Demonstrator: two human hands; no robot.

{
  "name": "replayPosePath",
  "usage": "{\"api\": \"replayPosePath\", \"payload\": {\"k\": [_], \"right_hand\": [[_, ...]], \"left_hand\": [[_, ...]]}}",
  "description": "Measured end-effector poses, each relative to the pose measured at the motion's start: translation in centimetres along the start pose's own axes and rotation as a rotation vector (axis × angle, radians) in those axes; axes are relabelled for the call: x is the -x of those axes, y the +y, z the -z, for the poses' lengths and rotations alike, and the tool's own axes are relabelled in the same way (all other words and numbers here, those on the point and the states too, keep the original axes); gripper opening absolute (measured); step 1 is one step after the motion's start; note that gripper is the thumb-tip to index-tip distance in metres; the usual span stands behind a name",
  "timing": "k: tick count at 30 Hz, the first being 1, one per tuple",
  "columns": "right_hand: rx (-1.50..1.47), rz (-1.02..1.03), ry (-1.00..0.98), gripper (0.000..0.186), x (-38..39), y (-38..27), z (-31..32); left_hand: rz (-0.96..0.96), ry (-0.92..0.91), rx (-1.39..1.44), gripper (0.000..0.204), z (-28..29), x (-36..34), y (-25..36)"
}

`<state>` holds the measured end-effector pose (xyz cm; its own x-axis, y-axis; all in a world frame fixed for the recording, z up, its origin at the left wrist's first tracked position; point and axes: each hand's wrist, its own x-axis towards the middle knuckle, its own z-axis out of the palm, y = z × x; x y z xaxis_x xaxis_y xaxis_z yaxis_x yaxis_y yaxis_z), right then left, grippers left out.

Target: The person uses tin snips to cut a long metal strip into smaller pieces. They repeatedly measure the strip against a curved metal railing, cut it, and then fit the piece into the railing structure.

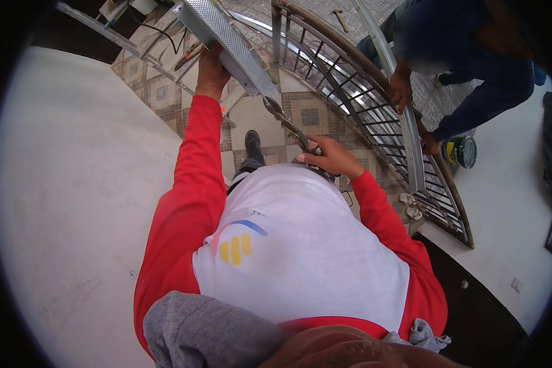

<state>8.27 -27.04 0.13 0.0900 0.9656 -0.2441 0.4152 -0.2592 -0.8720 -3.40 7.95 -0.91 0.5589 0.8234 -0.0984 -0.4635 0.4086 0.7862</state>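
My left hand (213, 69) is closed around the side of a dimpled silver metal channel (230, 46), which slants across the upper middle of the head view. Part of the fingers is hidden behind the metal. My right hand (332, 157) is in front of my waist, wrapped round the handles of metal-cutting snips (283, 119). The jaws of the snips reach up and left to the lower end of the channel. Whether they bite into the metal is too small to tell.
A curved railing (349, 80) runs along the right. Beyond it a co-worker's hands (401, 89) hold another metal channel (405, 122). A hammer (341, 20), a paint bucket (460, 151) and sandals (410, 205) lie around. A ladder (129, 46) stands left, near a red-handled tool (189, 56).
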Motion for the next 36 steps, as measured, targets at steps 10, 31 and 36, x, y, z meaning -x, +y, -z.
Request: {"api": "replayPosePath", "payload": {"k": [10,31,36], "right_hand": [[-0.148,-0.123,-0.111,0.056,-0.7,-0.4,0.0],[-0.033,-0.059,0.193,0.048,-0.2,-1.5,-2.5],[0.005,-0.064,0.22,0.049,-0.3,-1.8,-2.7]], "left_hand": [[-0.06,0.0,-0.028,0.031,-2.1,1.0,1.2],[0.018,-0.014,0.028,0.028,1.0,0.9,-0.5],[0.015,-0.028,0.033,0.026,0.7,1.1,-0.1]]}}
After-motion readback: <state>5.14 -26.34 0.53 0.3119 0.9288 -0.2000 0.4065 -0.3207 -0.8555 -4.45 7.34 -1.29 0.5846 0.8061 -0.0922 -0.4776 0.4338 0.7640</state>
